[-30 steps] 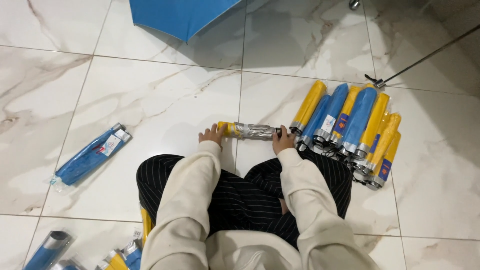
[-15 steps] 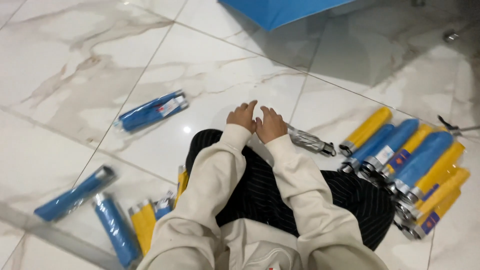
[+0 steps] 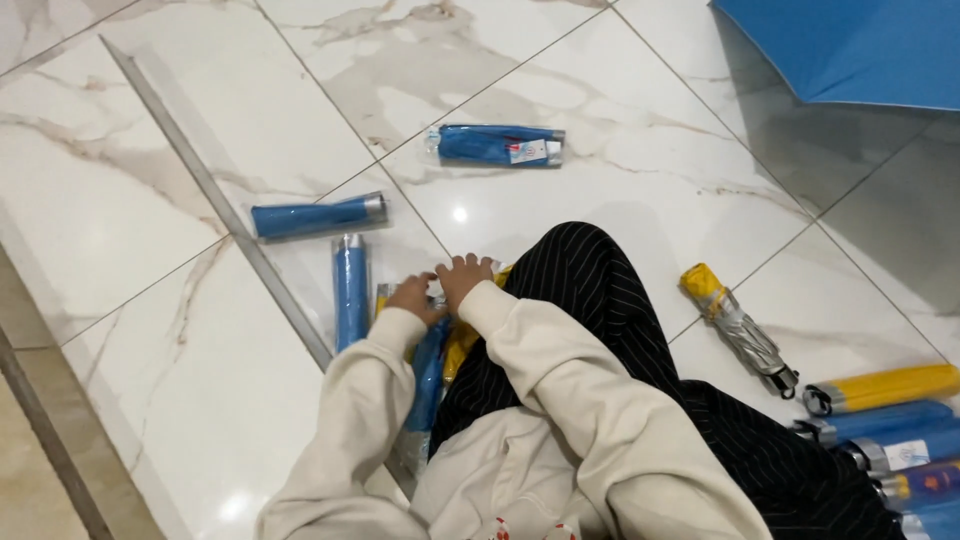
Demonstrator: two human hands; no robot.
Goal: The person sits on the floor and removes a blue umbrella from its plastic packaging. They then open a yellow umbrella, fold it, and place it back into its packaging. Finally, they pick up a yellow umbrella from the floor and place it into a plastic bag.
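I sit on a marble floor with my black striped knee [image 3: 590, 290] raised. Both hands reach to the left of that knee, onto a small pile of folded umbrellas in clear wrap, one yellow [image 3: 462, 340] and one blue [image 3: 430, 375]. My left hand [image 3: 415, 297] lies curled on the pile, and what it grips is hidden. Beside it, my right hand [image 3: 465, 275] rests there with its fingers spread. A silver umbrella with a yellow end [image 3: 738, 328] lies alone on the floor to the right.
Three more blue folded umbrellas lie on the floor: one ahead [image 3: 500, 145], one at the left [image 3: 318, 216], one upright beside it [image 3: 350, 290]. Yellow and blue ones [image 3: 885, 420] are stacked at the right. An open blue umbrella [image 3: 860, 50] sits top right. A metal floor strip [image 3: 200, 180] runs diagonally.
Both hands have let go of the silver and yellow umbrella, which now lies on the floor at the right. They have swung left across my knee onto the pile, and my view turned left.
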